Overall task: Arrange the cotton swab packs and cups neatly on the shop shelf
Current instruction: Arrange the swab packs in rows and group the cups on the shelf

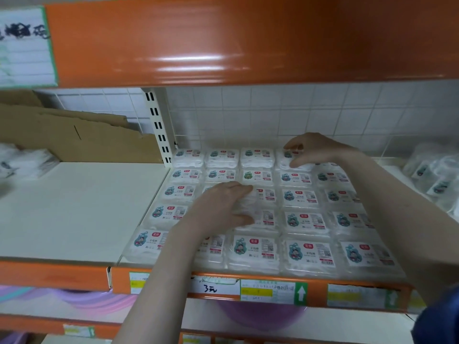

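Clear plastic packs (304,220) with white labels, laid flat in neat rows and columns across the shelf (82,209), filling its right part from the tiled back wall (273,112) to the orange front edge (315,286). Left hand (223,207) lying palm-down on the packs near the middle of the grid, fingers (242,188) nearly straight, thumb spread, gripping nothing. Right hand (311,148) at the back row, fingers and thumb curled over one pack (290,158) there, pinching its edges. Torn brown cardboard (74,137) left of the packs, against the wall. More wrapped packs (437,175) heaped to the right. Price tags (270,291) along the front edge.
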Demonstrator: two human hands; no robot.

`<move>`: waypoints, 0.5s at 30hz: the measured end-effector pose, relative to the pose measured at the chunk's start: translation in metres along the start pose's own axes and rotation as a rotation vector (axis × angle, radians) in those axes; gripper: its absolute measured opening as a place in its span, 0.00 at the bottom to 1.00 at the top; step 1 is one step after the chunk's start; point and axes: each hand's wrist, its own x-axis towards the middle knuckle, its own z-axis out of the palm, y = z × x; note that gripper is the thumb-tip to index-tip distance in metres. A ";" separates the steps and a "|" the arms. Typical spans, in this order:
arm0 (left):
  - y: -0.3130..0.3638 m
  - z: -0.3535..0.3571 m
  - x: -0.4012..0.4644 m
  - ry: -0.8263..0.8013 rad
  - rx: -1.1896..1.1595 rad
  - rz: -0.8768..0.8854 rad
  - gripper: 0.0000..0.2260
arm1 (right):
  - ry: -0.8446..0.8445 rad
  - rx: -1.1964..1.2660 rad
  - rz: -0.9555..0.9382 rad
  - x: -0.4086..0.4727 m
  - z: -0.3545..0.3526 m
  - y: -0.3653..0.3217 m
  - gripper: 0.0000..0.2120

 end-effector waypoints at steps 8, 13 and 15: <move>0.000 0.000 0.001 0.009 0.032 0.009 0.31 | 0.012 0.011 -0.032 0.006 0.007 0.000 0.24; 0.001 0.000 0.002 0.028 0.061 0.020 0.31 | 0.077 0.018 -0.040 0.000 0.010 -0.001 0.22; 0.001 0.000 0.002 0.031 0.085 0.026 0.32 | 0.152 -0.034 -0.019 -0.010 0.010 0.000 0.21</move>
